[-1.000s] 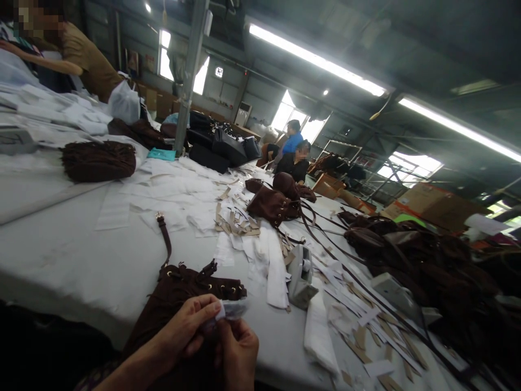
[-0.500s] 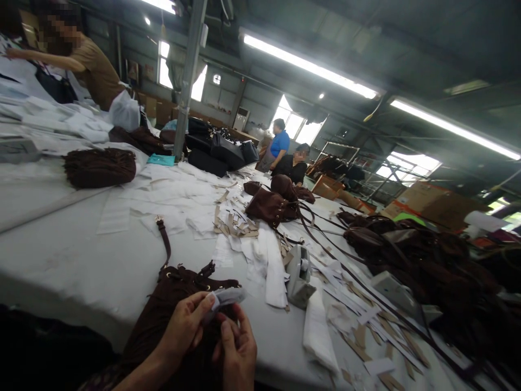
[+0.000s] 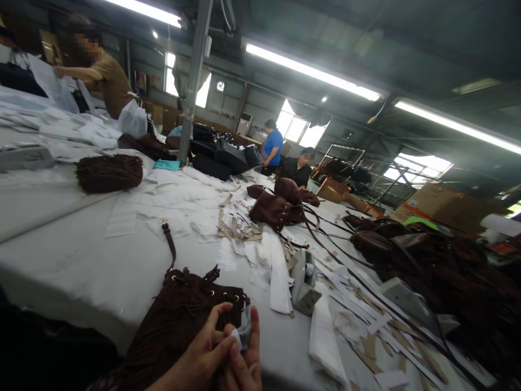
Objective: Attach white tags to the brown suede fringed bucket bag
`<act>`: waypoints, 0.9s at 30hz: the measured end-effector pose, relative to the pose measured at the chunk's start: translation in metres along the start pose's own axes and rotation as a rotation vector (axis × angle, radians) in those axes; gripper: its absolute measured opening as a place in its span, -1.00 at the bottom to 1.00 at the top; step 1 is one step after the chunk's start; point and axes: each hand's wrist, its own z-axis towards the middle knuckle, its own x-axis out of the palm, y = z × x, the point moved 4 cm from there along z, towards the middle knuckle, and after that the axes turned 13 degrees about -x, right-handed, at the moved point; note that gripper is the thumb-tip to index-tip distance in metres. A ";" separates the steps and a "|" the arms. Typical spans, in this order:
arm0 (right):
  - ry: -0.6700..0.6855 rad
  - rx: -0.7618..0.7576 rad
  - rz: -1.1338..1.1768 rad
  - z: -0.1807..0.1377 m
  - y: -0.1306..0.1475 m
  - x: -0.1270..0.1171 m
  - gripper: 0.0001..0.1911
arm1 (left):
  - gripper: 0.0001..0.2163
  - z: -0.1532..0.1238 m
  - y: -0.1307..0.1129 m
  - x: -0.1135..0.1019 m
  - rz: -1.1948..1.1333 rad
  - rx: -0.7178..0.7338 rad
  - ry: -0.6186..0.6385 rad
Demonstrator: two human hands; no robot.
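Note:
A dark brown suede drawstring bag [image 3: 179,320] with gold eyelets lies at the near edge of the white table [image 3: 73,260], its strap [image 3: 169,244] stretched away from me. My left hand [image 3: 199,358] and my right hand [image 3: 244,364] meet just over the bag's right side. Together they pinch a small white wrapped piece [image 3: 244,334] between thumbs and fingers. Both hands are cut off by the bottom edge of the view.
A grey tape dispenser [image 3: 305,279] stands right of the bag among white paper strips [image 3: 277,271] and tan scraps [image 3: 240,228]. More brown bags [image 3: 277,209] and a heap [image 3: 427,260] lie further right. A person in brown [image 3: 108,81] works far left; two others [image 3: 285,155] are at the far end.
My hands have sunk lower in the view, and the white piece is now held lower and closer against the bag. The person far left has straightened and shifted right.

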 end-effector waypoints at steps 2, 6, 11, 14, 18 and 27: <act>0.000 -0.024 -0.006 0.001 -0.001 -0.002 0.14 | -0.29 0.007 0.005 0.002 -0.066 -0.009 0.061; 0.021 -0.090 -0.370 0.002 0.002 -0.009 0.04 | -0.31 0.017 0.010 -0.005 -0.137 -0.101 0.045; -0.110 -0.448 -1.314 0.009 0.038 -0.036 -0.26 | -0.25 0.021 -0.004 -0.023 -0.096 -0.248 -0.076; 0.209 -0.756 -1.438 0.022 0.046 -0.036 -0.52 | -0.32 0.018 -0.011 -0.017 -0.061 -0.294 0.050; 0.540 -0.686 -1.390 0.046 0.034 -0.041 -0.67 | -0.39 0.018 -0.018 -0.018 0.017 -0.253 0.088; 0.150 -0.568 -1.704 0.127 0.047 -0.049 -0.49 | -0.34 0.026 -0.090 -0.182 0.478 0.035 -0.922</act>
